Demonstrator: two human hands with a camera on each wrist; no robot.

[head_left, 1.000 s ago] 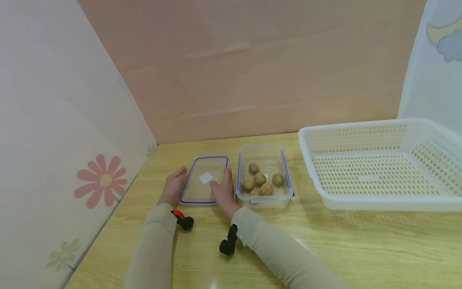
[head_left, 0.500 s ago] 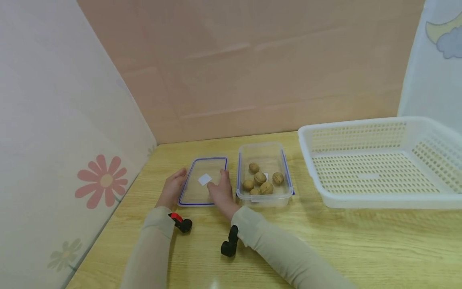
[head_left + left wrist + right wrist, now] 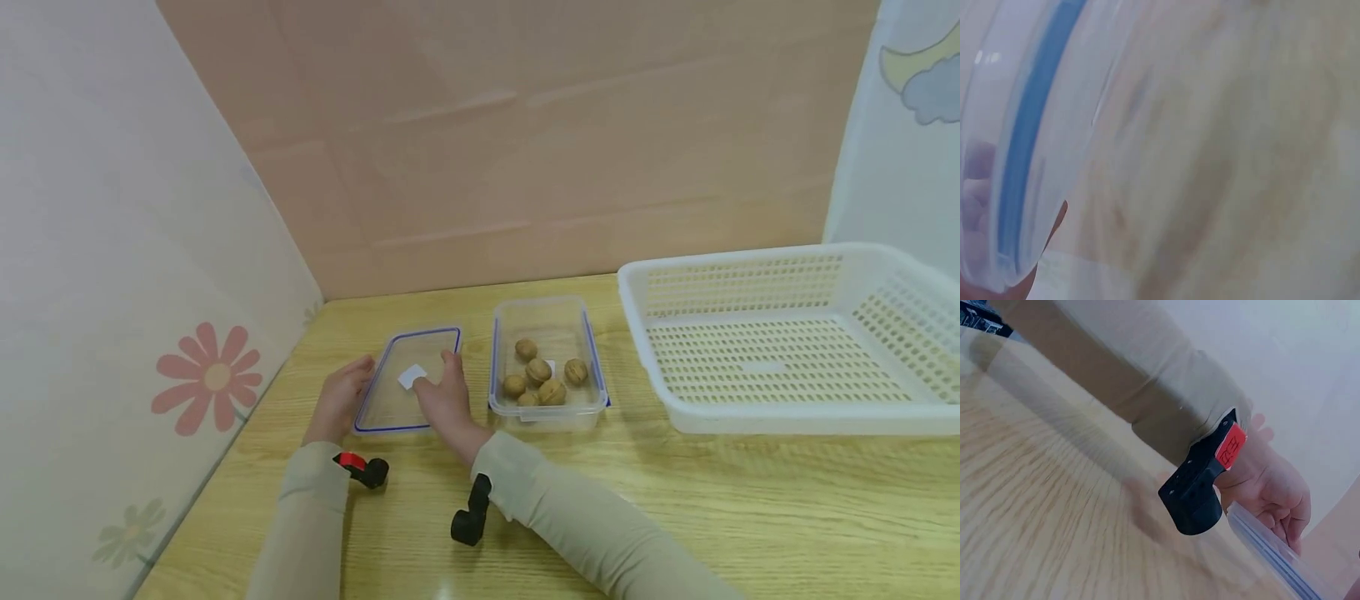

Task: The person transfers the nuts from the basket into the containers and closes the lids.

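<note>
Clear lid (image 3: 408,379) blue-rimmed; brown walnuts (image 3: 542,379); white perforated basket (image 3: 787,342)

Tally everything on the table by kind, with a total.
Walnuts: 6, all in the box
Clear box: 1
Clear lid, blue-edged, held by left hand and right hand: 1
White basket: 1
Total: 9

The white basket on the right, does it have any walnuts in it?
No. The head view shows the white basket with only its perforated floor, while the walnuts all lie in the clear container beside it.
</note>
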